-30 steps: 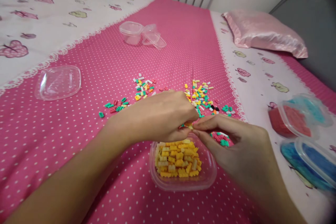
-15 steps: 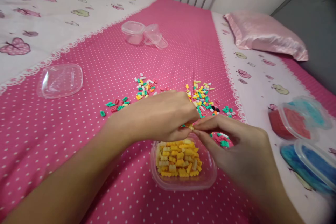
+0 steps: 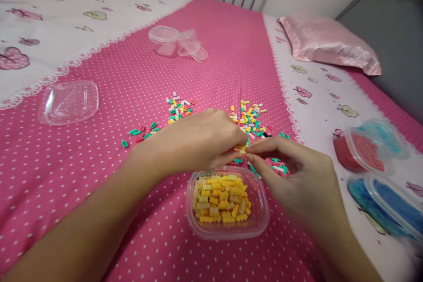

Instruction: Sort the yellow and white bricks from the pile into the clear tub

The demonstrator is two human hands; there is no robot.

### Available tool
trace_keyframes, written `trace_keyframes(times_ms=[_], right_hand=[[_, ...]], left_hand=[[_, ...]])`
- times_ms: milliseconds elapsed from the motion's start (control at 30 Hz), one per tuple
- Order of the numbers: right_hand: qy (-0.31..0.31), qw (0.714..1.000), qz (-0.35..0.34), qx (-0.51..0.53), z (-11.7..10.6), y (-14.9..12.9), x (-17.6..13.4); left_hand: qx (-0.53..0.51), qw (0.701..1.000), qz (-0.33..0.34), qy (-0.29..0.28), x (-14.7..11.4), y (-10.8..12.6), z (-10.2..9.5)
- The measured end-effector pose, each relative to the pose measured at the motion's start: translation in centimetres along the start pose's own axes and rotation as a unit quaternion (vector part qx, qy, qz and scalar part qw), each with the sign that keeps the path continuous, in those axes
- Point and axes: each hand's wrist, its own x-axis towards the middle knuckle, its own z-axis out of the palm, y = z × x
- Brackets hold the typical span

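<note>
Just above a clear plastic container (image 3: 259, 211), my two hands meet with their fingertips together. Small yellow toy bricks (image 3: 240, 149) are pinched between them. My left hand (image 3: 205, 139) is curled, its back toward me, and its fingers partly hide the bricks. From the other side, my right hand (image 3: 294, 172) pinches the same small pieces between thumb and index finger. Inside the container lies a heap of yellow bricks (image 3: 221, 198). Loose multicoloured bricks (image 3: 253, 119) are scattered on the bedspread behind my hands, some of them hidden by the hands.
A clear lid (image 3: 71, 102) lies at the left, and clear containers (image 3: 165, 40) stand farther back. To the right are containers of red bricks (image 3: 357, 154) and blue bricks (image 3: 396, 202). A pink pillow (image 3: 330, 44) rests at the back right of the pink dotted bedspread (image 3: 148, 246).
The view has shifted slightly, so most things appear a little farther left. My hands remain together, and the yellow bricks between my fingertips show more plainly.
</note>
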Motion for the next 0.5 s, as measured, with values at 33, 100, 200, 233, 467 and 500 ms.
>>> trace_keyframes(times_ms=[33, 100, 200, 233, 467, 500], right_hand=[[0.008, 1.0, -0.006, -0.004, -0.01, -0.09, -0.02], [0.026, 0.999, -0.017, -0.01, 0.01, -0.25, -0.08], [0.049, 0.998, -0.028, -0.011, 0.08, -0.39, -0.17], [0.05, 0.998, -0.029, -0.01, 0.09, -0.4, -0.18], [0.044, 0.999, -0.023, -0.003, -0.08, -0.26, -0.04], [0.046, 0.999, -0.025, -0.001, -0.08, -0.22, -0.03]], left_hand=[[-0.012, 1.0, 0.004, 0.002, -0.02, -0.04, -0.02], [-0.032, 0.999, 0.014, 0.005, -0.03, -0.09, -0.06], [-0.047, 0.999, 0.02, 0.005, 0.02, -0.21, -0.02], [-0.048, 0.999, 0.021, 0.004, 0.03, -0.28, 0.01], [-0.068, 0.997, 0.035, 0.029, -0.06, -0.55, 0.08], [-0.06, 0.997, 0.04, 0.034, -0.05, -0.51, 0.1]])
